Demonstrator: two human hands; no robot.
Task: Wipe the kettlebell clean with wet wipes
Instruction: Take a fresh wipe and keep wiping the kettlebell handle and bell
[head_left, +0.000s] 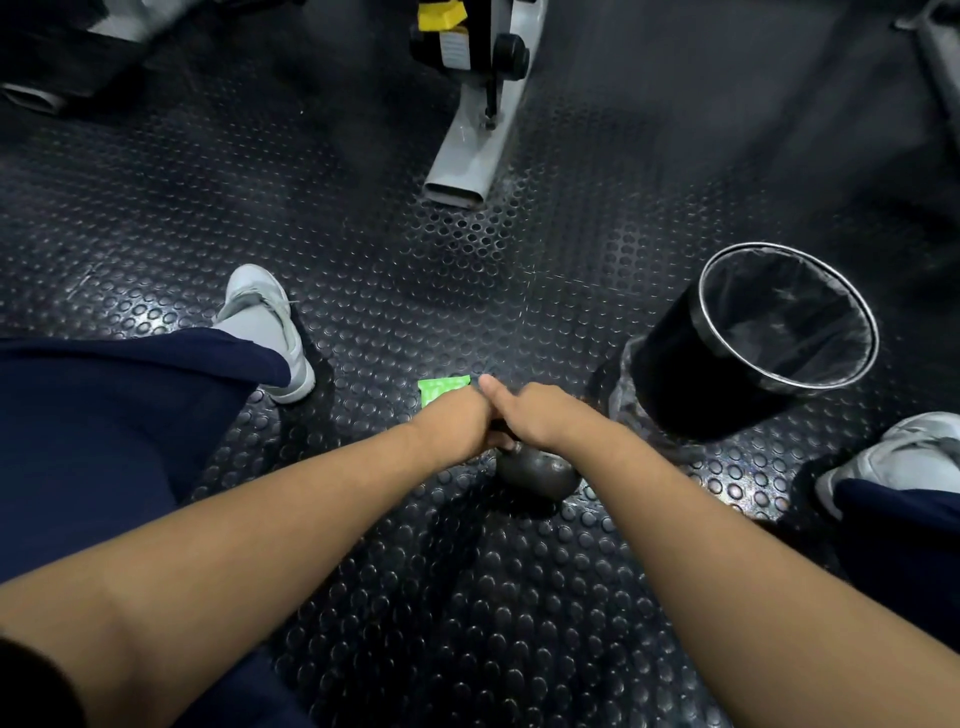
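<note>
Dark round metal kettlebell (537, 474): on studded floor (467, 597), near centre; top hidden.
Left grip (460, 422): curled round kettlebell's top.
Right grip (537, 415): likewise.
Green wipe packet (441, 388): just beyond, half covered.

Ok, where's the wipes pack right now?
Head view, centre: the wipes pack lies on the floor just beyond the left hand, left of the bin.

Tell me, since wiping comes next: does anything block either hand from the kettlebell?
Nothing visible does. The left hand and right hand grip the handle of the dark round metal kettlebell; the green wipes packet lies beyond them.
</note>
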